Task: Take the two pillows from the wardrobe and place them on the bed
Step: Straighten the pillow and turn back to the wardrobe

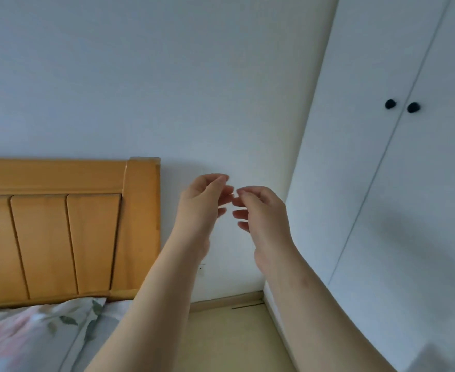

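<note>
A white wardrobe [398, 162] stands at the right with both doors closed and two black knobs [402, 105] side by side. The bed [41, 326] lies at the lower left under a floral cover, backed by an orange wooden headboard [60, 224]. No pillow is in sight. My left hand [204, 200] and my right hand [261, 210] are raised together before the bare wall, fingertips almost touching, fingers loosely curled and apart. Neither hand holds anything. Both hands are left of the wardrobe and right of the headboard.
A narrow strip of pale floor [234, 336] runs between the bed and the wardrobe, ending at a skirting board [226, 302]. A small wall socket [201, 268] sits low behind my left forearm.
</note>
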Demonstrator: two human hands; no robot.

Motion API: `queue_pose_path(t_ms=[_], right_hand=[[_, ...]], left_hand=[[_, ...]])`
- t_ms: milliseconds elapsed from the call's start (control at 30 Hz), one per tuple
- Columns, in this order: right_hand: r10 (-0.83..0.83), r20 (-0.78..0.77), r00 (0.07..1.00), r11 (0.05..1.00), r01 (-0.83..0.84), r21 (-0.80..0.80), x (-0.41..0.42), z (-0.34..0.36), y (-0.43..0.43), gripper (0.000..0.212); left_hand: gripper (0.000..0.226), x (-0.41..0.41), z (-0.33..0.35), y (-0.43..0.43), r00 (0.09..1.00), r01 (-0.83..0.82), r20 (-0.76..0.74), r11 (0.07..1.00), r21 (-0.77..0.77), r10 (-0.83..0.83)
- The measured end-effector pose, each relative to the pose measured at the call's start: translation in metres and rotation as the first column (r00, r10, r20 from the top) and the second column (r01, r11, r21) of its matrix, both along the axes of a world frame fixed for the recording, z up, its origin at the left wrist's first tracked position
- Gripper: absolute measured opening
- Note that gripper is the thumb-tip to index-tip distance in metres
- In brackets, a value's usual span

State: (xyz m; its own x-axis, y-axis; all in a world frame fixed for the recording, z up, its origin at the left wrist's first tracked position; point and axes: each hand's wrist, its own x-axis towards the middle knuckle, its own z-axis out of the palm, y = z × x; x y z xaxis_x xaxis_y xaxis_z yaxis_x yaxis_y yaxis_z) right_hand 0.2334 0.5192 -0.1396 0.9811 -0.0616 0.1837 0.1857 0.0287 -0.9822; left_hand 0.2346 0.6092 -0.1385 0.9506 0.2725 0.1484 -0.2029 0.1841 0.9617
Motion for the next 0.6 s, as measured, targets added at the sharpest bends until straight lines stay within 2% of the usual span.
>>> queue_pose_path(t_ms=[133, 300, 467, 600], right_hand=[[0.027, 0.068, 0.997, 1.000, -0.027, -0.001, -0.071, 0.014, -0.041, 0.012], [0.014, 0.165, 0.986, 0.999, -0.009, -0.033, -0.150, 0.030, -0.094, 0.010], [-0.147, 0.208, 0.967, 0.988, 0.155, -0.022, -0.194, 0.045, -0.153, 0.013], [-0.330, 0.249, 0.911, 0.942, 0.336, 0.017, -0.221, 0.056, -0.208, 0.017]], left_hand=[[0.013, -0.057, 0.014, -0.050, 0.991, 0.008, 0.136, 0.999, 0.035, -0.013], [0.014, -0.130, 0.032, -0.098, 0.969, 0.042, 0.243, 0.999, -0.017, -0.037], [0.019, -0.178, 0.049, -0.146, 0.939, 0.135, 0.321, 0.991, -0.019, -0.122], [0.017, -0.200, 0.060, -0.201, 0.893, 0.273, 0.363, 0.961, 0.034, -0.267]])
